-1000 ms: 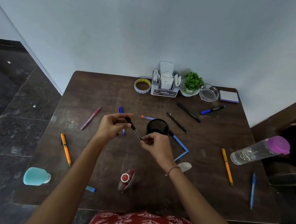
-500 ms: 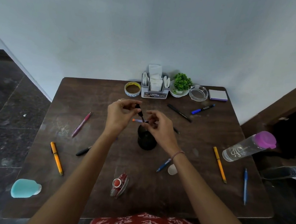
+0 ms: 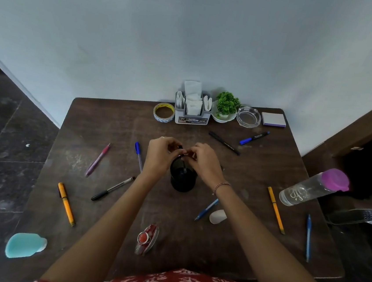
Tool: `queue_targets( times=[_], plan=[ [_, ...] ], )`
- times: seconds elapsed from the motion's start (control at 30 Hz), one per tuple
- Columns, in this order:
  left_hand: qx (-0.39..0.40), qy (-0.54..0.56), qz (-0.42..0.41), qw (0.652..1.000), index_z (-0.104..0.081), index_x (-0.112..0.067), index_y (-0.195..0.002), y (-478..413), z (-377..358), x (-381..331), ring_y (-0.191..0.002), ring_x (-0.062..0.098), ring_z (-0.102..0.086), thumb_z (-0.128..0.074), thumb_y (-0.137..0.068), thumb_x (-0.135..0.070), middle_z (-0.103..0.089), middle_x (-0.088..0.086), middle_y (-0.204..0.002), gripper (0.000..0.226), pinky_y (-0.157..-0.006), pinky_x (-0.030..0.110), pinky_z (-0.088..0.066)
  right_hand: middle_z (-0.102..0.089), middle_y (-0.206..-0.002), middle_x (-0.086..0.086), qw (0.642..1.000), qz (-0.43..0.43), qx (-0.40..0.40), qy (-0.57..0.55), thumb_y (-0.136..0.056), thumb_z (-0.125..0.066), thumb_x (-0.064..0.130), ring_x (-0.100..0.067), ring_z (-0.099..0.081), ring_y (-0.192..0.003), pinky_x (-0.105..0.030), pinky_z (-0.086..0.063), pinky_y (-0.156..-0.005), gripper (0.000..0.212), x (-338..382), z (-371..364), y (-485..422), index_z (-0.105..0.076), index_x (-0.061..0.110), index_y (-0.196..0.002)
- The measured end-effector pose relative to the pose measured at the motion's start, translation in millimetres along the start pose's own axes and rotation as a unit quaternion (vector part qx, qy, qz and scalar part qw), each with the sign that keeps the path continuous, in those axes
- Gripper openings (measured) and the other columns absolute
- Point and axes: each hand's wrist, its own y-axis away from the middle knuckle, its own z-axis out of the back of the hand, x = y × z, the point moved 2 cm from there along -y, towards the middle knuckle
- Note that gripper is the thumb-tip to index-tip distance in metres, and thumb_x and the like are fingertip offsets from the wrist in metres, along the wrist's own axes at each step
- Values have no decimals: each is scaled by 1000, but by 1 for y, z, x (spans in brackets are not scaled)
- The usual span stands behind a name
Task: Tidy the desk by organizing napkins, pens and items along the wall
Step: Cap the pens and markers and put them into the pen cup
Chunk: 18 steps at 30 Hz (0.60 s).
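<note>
Since half a second earlier, both hands have closed in over the mouth of the black mesh pen cup (image 3: 182, 181), and the black pen (image 3: 184, 168) now points down into it rather than slanting above. The left hand (image 3: 159, 157) pinches the pen's upper end. The right hand (image 3: 204, 164) curls its fingertips against the same spot; whether they grip cannot be told. The cup stands in the middle of the desk (image 3: 117, 129), apart from the napkin holder (image 3: 192, 116) and tape roll (image 3: 164, 112) lined along the wall. Two hands probably steady the pen so it drops upright. Other pens, such as the orange pen (image 3: 66, 204), lie scattered.
</note>
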Motion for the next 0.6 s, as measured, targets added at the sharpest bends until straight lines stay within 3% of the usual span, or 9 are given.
queue_targets(
  times=[0.17, 0.27, 0.4, 0.6],
  plan=[
    [35, -32, 27, 999, -73, -7, -87, -2, -12, 10, -74, 13, -65, -78, -75, -23, -73, 5, -82, 20, -73, 30, -55, -56, -99, -4, 997, 5, 32, 71, -89, -59, 31, -21, -47, -100, -28, -37, -68, 25, -4, -11, -2, -68, 18, -108],
    [43, -47, 30, 998, -73, -7, -86, -1, -14, 12, -72, 11, -63, -76, -77, -23, -73, 5, -82, 19, -71, 26, -52, -56, -99, -3, 996, 0, 40, 82, -89, -58, 31, -22, -46, -105, -29, -41, -70, 25, -7, -16, -3, -67, 20, -110],
    [38, -44, 31, 998, -74, -5, -93, -6, -12, 16, -73, 7, -59, -73, -80, -19, -73, 7, -88, 18, -72, 20, -48, -58, -104, -3, 996, -11, 37, 82, -86, -62, 34, -22, -46, -108, -34, -45, -78, 28, -9, -19, -3, -65, 16, -108],
    [30, -65, 49, 996, -71, -8, -103, -10, -12, 21, -77, 11, -62, -74, -79, -25, -73, 8, -90, 30, -74, 24, -50, -59, -105, -2, 998, -13, 20, 60, -85, -65, 28, -20, -48, -105, -30, -43, -78, 23, -10, -20, -5, -63, 14, -103]
  ],
)
